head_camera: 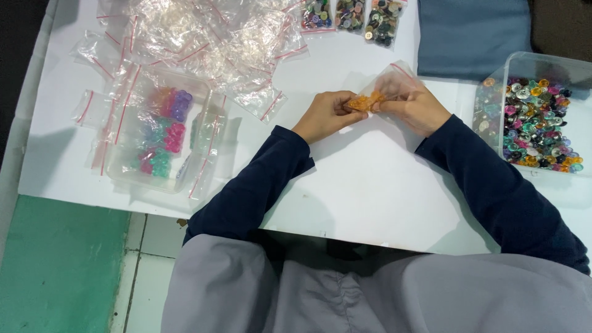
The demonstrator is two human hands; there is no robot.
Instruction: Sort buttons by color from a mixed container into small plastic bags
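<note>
Between your hands, over the white surface [370,185], the small clear zip bag [394,79] already holds a cluster of orange buttons [365,102]; your left hand [325,114] and right hand [416,108] each pinch it in a closed grip. Right of that bag, the clear plastic tub of mixed coloured buttons [535,120] looks full, and left of it lies a heap of empty clear zip bags [203,43], so I judge most of the bagging remains.

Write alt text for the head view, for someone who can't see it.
Both hands, left and right, hold a small clear bag with orange buttons over a white table. A tub of mixed buttons sits at right; a pile of empty bags and a tray of sorted colours at left.
</note>
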